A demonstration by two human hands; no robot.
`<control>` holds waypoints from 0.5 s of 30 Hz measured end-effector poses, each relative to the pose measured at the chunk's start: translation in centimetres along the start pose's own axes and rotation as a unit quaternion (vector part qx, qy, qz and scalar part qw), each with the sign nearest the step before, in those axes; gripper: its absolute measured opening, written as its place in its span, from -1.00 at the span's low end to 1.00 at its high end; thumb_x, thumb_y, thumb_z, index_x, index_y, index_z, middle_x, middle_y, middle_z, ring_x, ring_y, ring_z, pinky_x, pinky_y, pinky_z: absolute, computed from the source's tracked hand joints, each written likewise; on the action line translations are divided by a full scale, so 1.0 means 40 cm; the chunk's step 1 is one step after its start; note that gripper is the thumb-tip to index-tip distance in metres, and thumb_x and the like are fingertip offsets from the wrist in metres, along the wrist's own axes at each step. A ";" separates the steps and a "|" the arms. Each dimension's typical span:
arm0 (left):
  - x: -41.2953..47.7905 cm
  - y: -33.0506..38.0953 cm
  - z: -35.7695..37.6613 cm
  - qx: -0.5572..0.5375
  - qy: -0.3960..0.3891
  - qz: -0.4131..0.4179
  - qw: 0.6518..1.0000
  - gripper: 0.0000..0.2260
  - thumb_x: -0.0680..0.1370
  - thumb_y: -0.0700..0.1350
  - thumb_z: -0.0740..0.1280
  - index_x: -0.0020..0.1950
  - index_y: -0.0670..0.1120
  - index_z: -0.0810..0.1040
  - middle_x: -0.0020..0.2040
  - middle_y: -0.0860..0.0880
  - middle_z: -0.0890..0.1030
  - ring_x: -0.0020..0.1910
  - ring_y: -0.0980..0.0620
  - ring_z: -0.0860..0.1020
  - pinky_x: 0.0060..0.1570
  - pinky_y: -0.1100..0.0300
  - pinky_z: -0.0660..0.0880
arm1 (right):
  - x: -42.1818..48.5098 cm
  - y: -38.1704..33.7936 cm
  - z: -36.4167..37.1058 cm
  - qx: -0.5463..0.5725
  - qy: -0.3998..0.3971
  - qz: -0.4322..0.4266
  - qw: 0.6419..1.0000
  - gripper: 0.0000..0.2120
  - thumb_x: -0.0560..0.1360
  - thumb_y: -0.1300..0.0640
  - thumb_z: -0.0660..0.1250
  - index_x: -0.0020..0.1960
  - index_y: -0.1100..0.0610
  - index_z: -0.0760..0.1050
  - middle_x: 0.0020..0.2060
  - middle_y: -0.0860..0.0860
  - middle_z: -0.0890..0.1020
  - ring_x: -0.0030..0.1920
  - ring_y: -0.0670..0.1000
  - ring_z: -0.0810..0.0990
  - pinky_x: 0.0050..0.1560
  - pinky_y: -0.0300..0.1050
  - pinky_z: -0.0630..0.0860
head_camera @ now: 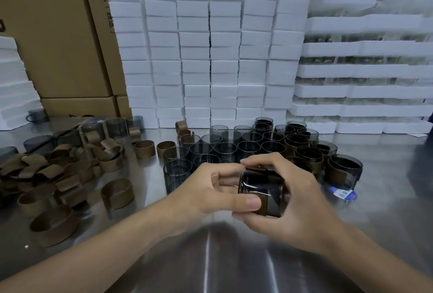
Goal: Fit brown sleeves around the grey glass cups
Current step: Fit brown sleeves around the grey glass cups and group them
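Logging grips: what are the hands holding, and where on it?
One grey glass cup, tipped sideways: left hand pinches its end, right hand wraps its brown-sleeved wall.

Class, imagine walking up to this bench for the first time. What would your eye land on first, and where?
First, the left hand and right hand in the near centre, gripping a grey glass cup with a brown sleeve on it. Next, the wall of white foam blocks behind, then the cluster of cups mid-table and the heap of loose sleeves at left.
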State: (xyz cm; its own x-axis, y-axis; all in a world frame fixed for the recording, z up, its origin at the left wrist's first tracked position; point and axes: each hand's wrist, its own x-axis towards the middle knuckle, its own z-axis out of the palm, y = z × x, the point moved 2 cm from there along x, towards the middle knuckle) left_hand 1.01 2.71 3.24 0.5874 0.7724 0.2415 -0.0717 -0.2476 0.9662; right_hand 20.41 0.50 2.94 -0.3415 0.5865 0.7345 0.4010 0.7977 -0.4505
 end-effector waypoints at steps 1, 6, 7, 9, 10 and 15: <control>0.000 0.000 0.002 -0.002 -0.002 -0.005 1.000 -0.58 0.45 -0.11 0.59 0.31 -0.12 0.71 0.16 -0.14 0.76 0.18 -0.10 0.73 0.17 0.15 0.62 | -0.002 -0.004 0.001 0.000 0.014 -0.005 1.000 -0.36 0.33 -0.05 0.69 0.33 0.04 0.56 0.11 -0.18 0.70 0.12 -0.08 0.74 0.07 -0.30 0.61; -0.006 -0.001 0.025 -0.010 -0.025 -0.021 0.999 -0.54 0.44 -0.12 0.59 0.31 -0.21 0.69 0.12 -0.11 0.76 0.14 -0.03 0.72 0.11 0.21 0.61 | -0.015 -0.012 0.003 -0.036 0.060 -0.036 0.997 -0.43 0.23 -0.09 0.56 0.17 0.11 0.57 -0.02 -0.16 0.69 -0.07 -0.07 0.73 -0.16 -0.12 0.65; -0.008 0.003 0.030 -0.009 -0.029 -0.019 0.999 -0.56 0.44 -0.12 0.59 0.30 -0.22 0.69 0.10 -0.09 0.76 0.12 -0.01 0.72 0.10 0.22 0.61 | -0.017 -0.012 0.006 -0.048 0.071 -0.046 0.995 -0.43 0.22 -0.09 0.55 0.16 0.10 0.54 0.00 -0.18 0.67 -0.09 -0.06 0.73 -0.20 -0.06 0.65; -0.013 0.014 0.033 -0.009 -0.025 -0.018 0.999 -0.56 0.43 -0.14 0.60 0.28 -0.22 0.68 0.06 -0.07 0.76 0.09 0.00 0.73 0.08 0.22 0.62 | -0.018 -0.014 0.016 -0.064 0.094 -0.060 0.992 -0.40 0.20 -0.11 0.53 0.17 0.06 0.45 0.04 -0.23 0.60 -0.14 -0.03 0.72 -0.28 0.00 0.64; -0.014 0.021 0.031 -0.005 -0.019 -0.017 1.000 -0.56 0.42 -0.14 0.61 0.27 -0.22 0.68 0.06 -0.07 0.76 0.09 0.00 0.73 0.07 0.20 0.63 | -0.016 -0.015 0.020 -0.071 0.101 -0.064 0.990 -0.38 0.20 -0.12 0.52 0.17 0.05 0.41 0.04 -0.24 0.57 -0.18 -0.01 0.71 -0.31 0.00 0.63; -0.021 0.051 0.032 0.042 -0.024 -0.007 0.999 -0.65 0.41 -0.16 0.64 0.18 -0.11 0.71 -0.02 0.00 0.77 0.00 0.03 0.75 0.00 0.23 0.64 | -0.011 -0.023 0.024 -0.096 0.101 -0.092 0.986 -0.34 0.19 -0.18 0.47 0.17 0.07 0.34 0.02 -0.16 0.52 -0.30 0.02 0.67 -0.41 -0.01 0.58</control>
State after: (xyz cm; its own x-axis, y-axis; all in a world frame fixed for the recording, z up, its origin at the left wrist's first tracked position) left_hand 1.42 0.80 4.88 0.6252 0.7482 0.2221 0.0030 -0.2869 0.9580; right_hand 19.39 -0.34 2.56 -0.2549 0.3779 0.8901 0.5078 0.8357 -0.2094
